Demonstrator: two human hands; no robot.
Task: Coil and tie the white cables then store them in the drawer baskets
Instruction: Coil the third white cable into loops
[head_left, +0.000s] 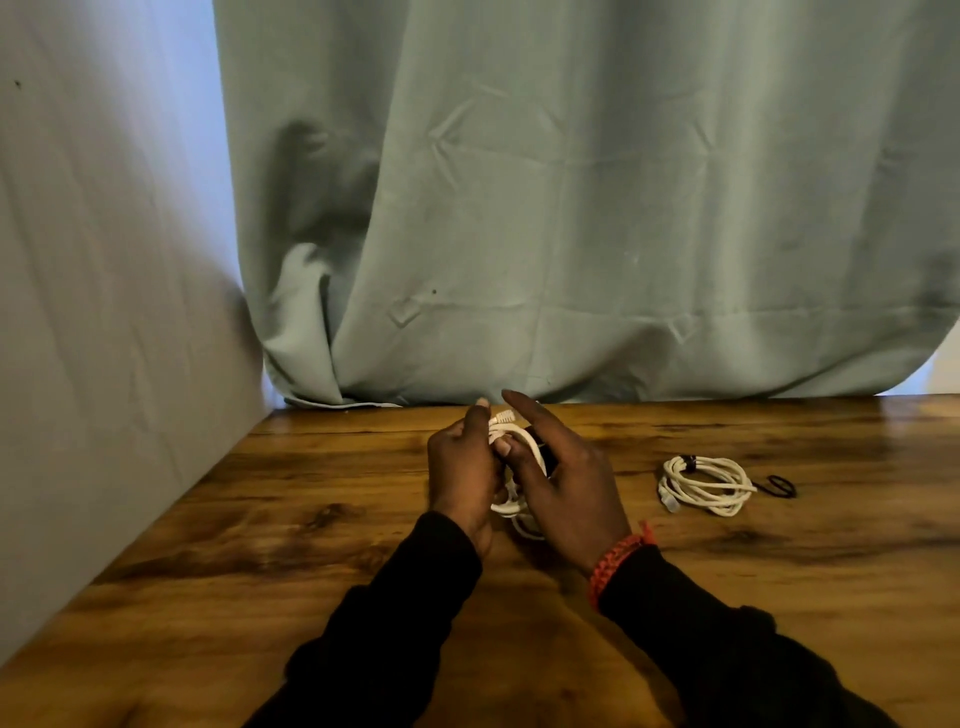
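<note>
White cable, coiled into a loose hank (506, 506), held just above the wood-grain desk (311, 519) at its middle, between both hands; a pale connector end (504, 415) stands out at the top. Left hand (462, 475): fingers curled round the near side of the hank, thumb raised, apparently keeping the loops from springing apart. Right hand (566, 493): thumb pressed against the loops, forefinger extended, remaining fingers hidden behind the coil, so its full grasp cannot be told; a black band (540, 452) sits by its palm, probably the tie about to go round the bundle. Second white cable, coiled and bound with a dark tie (704, 483), lies on the desk well to the right, likely set aside as finished. Small black loop tie (776, 487) lies just beside it, presumably spare. Red braided bracelet (618, 561) on the right wrist. Grey-green curtain (571, 208) hangs behind the desk. Drawer baskets not in view; storing not yet begun
</note>
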